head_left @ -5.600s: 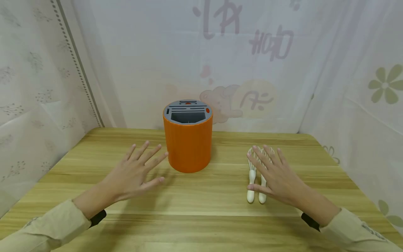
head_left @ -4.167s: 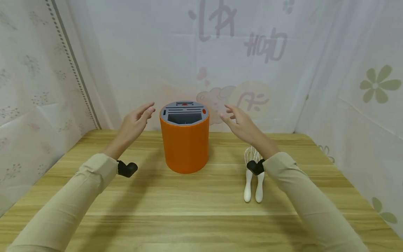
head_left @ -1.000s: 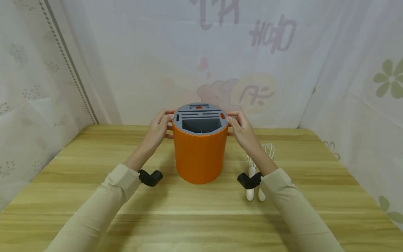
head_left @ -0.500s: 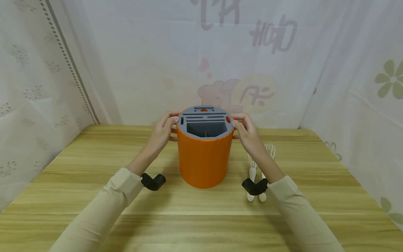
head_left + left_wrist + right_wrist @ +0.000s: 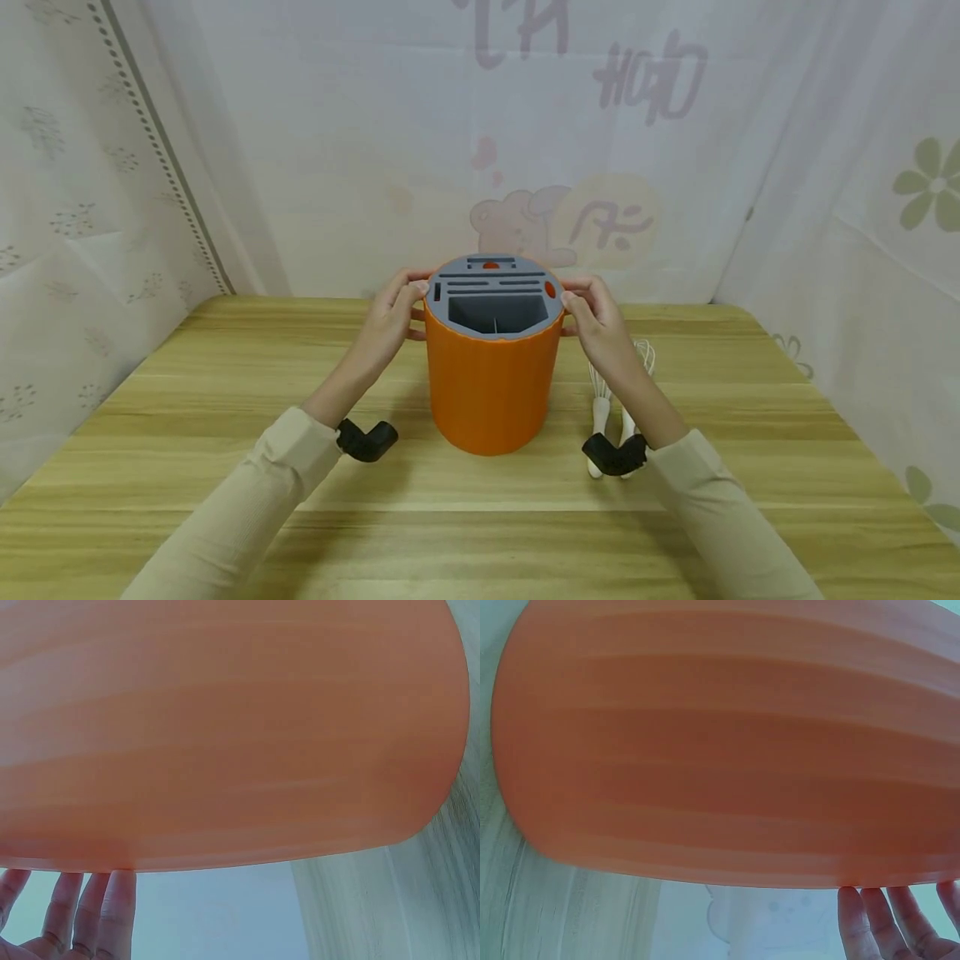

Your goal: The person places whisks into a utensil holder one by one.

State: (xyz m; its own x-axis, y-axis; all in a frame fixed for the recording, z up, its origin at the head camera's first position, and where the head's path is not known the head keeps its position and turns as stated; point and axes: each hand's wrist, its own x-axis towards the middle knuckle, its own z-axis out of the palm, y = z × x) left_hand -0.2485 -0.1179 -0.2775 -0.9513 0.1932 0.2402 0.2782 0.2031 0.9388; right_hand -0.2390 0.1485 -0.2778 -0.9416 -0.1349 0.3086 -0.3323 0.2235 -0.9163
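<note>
An orange, round knife holder [image 5: 487, 392] with a grey slotted top stands upright between my two hands; whether its base touches the table is hard to tell. At its left upper side my left hand [image 5: 384, 323] grips it, thumb near the rim and fingers round the far side. My right hand [image 5: 602, 329] grips the opposite side the same way. In the left wrist view the orange wall [image 5: 240, 735] fills most of the picture, with fingertips [image 5: 116, 907] against its edge. Fingertips [image 5: 853, 915] press the wall likewise in the right wrist view.
Two cream-handled whisks [image 5: 601, 412] lie side by side on the wooden table [image 5: 225, 375], partly hidden under my right forearm and its black wrist camera [image 5: 615, 456]. A printed curtain [image 5: 337, 167] hangs behind the table, with others at both sides.
My hands, earlier spread over the table, have come to both sides of the knife holder and gripped it. It has moved right and towards me, slightly more in the last second.
</note>
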